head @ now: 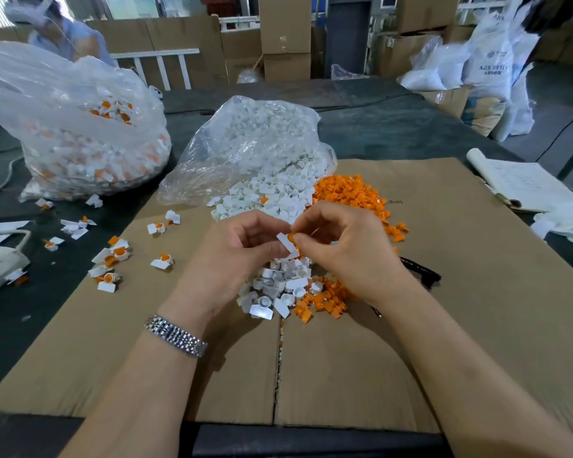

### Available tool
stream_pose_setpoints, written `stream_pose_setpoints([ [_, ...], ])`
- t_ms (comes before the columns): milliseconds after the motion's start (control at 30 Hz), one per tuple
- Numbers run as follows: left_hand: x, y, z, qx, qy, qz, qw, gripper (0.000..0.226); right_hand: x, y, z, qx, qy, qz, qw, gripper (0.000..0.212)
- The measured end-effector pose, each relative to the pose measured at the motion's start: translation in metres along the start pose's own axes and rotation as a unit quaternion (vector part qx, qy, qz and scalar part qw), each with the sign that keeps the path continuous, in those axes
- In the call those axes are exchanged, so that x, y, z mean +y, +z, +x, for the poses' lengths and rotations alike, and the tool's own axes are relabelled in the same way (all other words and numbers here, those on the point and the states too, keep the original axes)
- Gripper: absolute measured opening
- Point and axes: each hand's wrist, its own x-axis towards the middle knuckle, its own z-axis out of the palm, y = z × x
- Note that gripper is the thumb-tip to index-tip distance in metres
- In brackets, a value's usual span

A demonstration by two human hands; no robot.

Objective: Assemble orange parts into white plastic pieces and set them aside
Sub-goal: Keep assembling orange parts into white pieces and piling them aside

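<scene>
Head view: left hand pinches a white piece steady; right hand presses in, seemingly, an orange part.

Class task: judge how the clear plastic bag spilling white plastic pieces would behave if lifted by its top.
The clear plastic bag of white pieces is crinkled thin film, so probably floppy. Its mouth lies open on the brown cardboard sheet, so lifting it would likely spill more. Bulging full, it probably weighs something.
</scene>
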Motion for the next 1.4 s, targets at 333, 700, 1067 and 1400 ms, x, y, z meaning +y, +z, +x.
stream_pose_setpoints([
  [333,-0.001,0.003,0.003,-0.006,-0.008,-0.086,0.996,0.026,0.003,-0.010,0.001,-0.069,0.041,0.086,0.993,0.023],
  [700,0.000,0.006,0.002,0.021,0.027,-0.038,0.999,0.023,0.004,-0.008,0.001,-0.018,0.007,0.019,1.000,0.021],
  [1067,0.000,0.001,0.004,0.000,-0.071,-0.204,0.976,0.028,0.003,-0.006,0.002,0.002,-0.029,-0.050,0.998,0.024],
  [1400,-0.004,0.008,0.008,0.059,-0.093,-0.224,0.968,0.029,0.003,0.000,0.002,0.001,-0.054,-0.098,0.994,0.023],
])
